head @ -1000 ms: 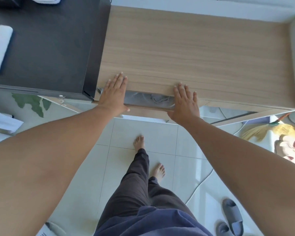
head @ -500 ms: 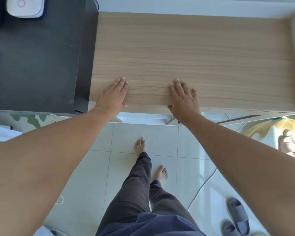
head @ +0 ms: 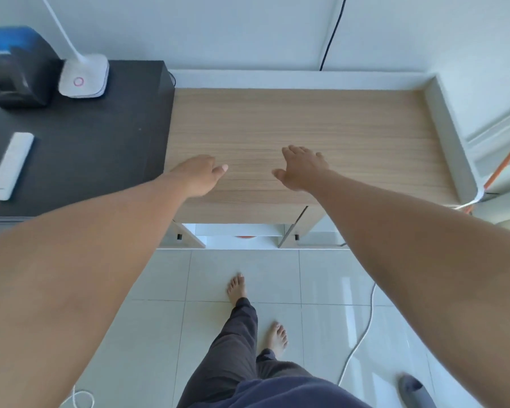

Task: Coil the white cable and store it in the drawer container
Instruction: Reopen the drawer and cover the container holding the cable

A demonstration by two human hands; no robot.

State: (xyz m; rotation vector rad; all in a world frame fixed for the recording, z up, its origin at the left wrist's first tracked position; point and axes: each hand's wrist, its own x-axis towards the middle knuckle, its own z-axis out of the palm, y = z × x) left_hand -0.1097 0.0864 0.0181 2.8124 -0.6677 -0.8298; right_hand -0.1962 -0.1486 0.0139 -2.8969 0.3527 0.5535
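Note:
A light wooden desk (head: 321, 125) fills the middle of the head view. Its drawer is pushed in under the top, and the coiled white cable cannot be seen. My left hand (head: 199, 176) hovers over the desk's front left part, fingers loosely curled, holding nothing. My right hand (head: 302, 169) floats over the front middle with its fingers spread, also holding nothing. Both hands are lifted off the desk's front edge.
A black cabinet (head: 95, 148) adjoins the desk on the left, carrying a white lamp base (head: 84, 79), a white remote (head: 9, 166) and a dark box (head: 14, 75). A white cord (head: 362, 334) trails across the tiled floor. A grey slipper (head: 414, 391) lies at the lower right.
The drawer, slightly open with the cable visible inside a second ago, has been pushed shut. Both hands have since lifted off the desk's front edge, and the view has tilted up.

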